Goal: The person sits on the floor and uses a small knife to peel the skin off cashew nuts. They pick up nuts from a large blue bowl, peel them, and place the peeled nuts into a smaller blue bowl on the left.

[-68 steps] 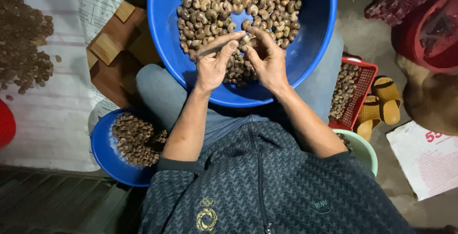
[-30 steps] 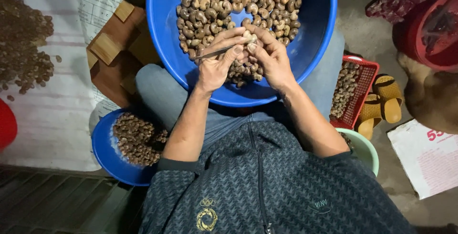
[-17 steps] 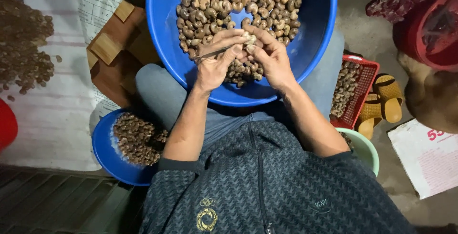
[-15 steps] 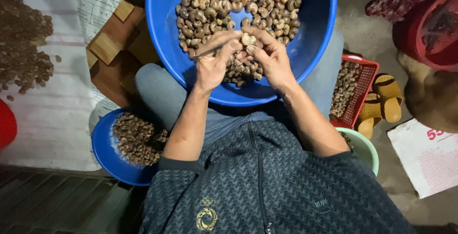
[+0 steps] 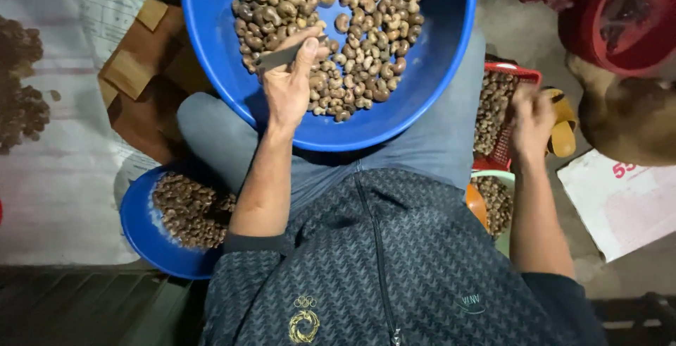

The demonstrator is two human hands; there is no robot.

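A big blue basin rests on my lap, half full of brown cashew nuts. My left hand lies inside it on the nuts, its fingers closed around a small dark blade. My right hand is out to the right, blurred, above a red basket of nuts and just beyond a pale green bowl of nuts. Whether it holds anything is unclear.
A small blue bowl of shells or nuts sits by my left knee. Brown boxes and a white sheet with a nut pile lie to the left. A yellow sandal, a red tub and a white carton are on the right.
My right hand has left the basin and swung out right over the red basket. My left hand stays in the basin with the blade.
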